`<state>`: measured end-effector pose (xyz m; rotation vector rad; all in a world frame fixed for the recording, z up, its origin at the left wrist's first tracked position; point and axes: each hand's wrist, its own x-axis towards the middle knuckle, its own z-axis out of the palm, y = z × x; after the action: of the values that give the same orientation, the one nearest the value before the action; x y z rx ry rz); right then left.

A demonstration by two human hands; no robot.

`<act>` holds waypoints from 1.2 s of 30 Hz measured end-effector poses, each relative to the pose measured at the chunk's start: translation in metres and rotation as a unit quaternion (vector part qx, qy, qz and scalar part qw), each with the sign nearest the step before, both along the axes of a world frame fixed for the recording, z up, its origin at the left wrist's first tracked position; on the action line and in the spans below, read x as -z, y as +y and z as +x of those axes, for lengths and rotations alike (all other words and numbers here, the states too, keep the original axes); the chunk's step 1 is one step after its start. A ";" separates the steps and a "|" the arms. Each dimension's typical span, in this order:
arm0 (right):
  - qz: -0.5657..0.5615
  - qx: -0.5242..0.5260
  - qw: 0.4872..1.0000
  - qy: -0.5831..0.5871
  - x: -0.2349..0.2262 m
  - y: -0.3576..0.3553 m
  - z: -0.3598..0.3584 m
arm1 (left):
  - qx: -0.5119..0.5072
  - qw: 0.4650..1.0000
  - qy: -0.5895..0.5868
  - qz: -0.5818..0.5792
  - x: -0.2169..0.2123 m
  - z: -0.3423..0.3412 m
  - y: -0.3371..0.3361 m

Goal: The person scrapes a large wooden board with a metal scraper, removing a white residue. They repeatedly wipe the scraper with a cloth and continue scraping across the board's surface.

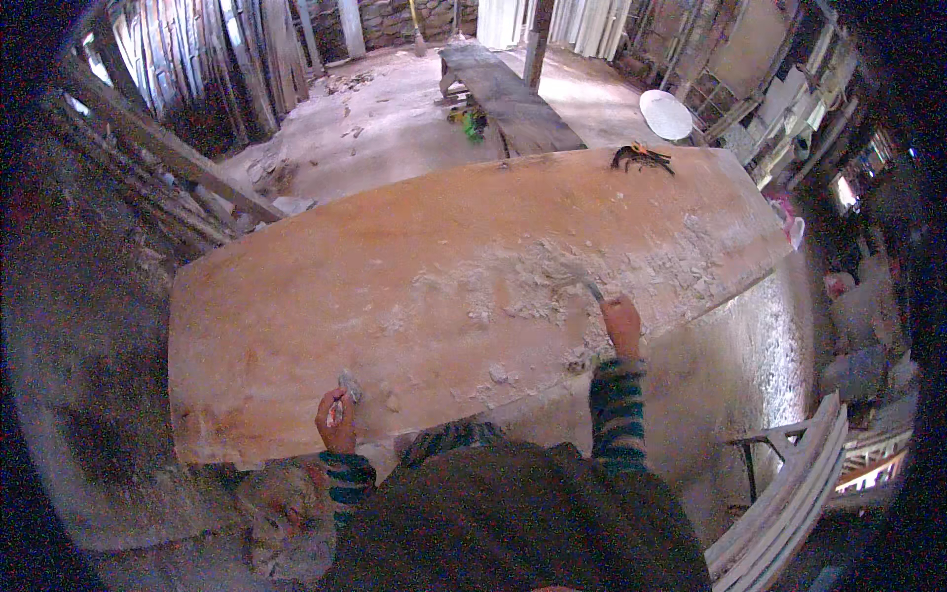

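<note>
Free room far-L over board (286,306); debris (541,282) ctr-R, blk bundle (639,159) far-R in way.

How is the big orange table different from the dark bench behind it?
Colour: the orange table is orange-brown; the dark bench is blackish grey.
Shape: the table looks broad, the bench narrow.
Direction: the table lies across the picture; the bench runs away toward the back.
Both have long, flat tops.
</note>
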<state>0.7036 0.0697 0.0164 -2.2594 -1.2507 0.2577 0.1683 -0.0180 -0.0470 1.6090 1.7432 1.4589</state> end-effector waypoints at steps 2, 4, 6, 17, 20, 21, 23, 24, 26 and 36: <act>-0.055 -0.021 0.996 -0.068 -0.009 -0.041 -0.010 | -0.024 0.996 -0.084 -0.026 -0.013 0.013 0.000; -0.052 -0.089 0.994 -0.047 -0.001 -0.077 -0.030 | -0.045 0.989 -0.134 -0.045 -0.030 0.018 0.000; -0.070 -0.034 0.997 -0.019 0.008 -0.089 -0.059 | -0.031 0.990 -0.122 -0.057 -0.036 0.021 0.001; 0.104 0.024 0.992 0.073 0.043 0.050 0.018 | -0.005 0.989 -0.122 -0.081 -0.019 0.005 0.013; 0.057 -0.091 0.994 -0.030 0.038 0.010 0.022 | -0.032 0.973 -0.197 -0.113 -0.009 0.004 0.007; 0.074 -0.179 0.970 -0.149 0.044 -0.009 0.020 | -0.045 0.962 -0.232 -0.135 -0.004 0.004 0.007; -0.143 -0.096 0.975 0.141 -0.033 -0.031 -0.083 | -0.059 0.972 -0.209 -0.091 0.015 -0.012 -0.005; -0.117 -0.149 0.972 0.140 -0.030 -0.048 -0.101 | -0.038 0.976 -0.204 -0.072 0.014 -0.008 0.000; -0.092 -0.247 0.955 0.132 -0.007 -0.071 -0.138 | -0.047 0.981 -0.155 -0.104 -0.026 0.010 0.002; 0.029 -0.311 0.950 0.000 0.055 0.015 -0.305 | -0.087 0.974 -0.071 -0.195 -0.057 -0.035 0.003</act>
<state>0.3986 0.0851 -0.0388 -1.7527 -1.9166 0.4394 0.1329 -0.0147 0.0097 1.1483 1.9748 1.1732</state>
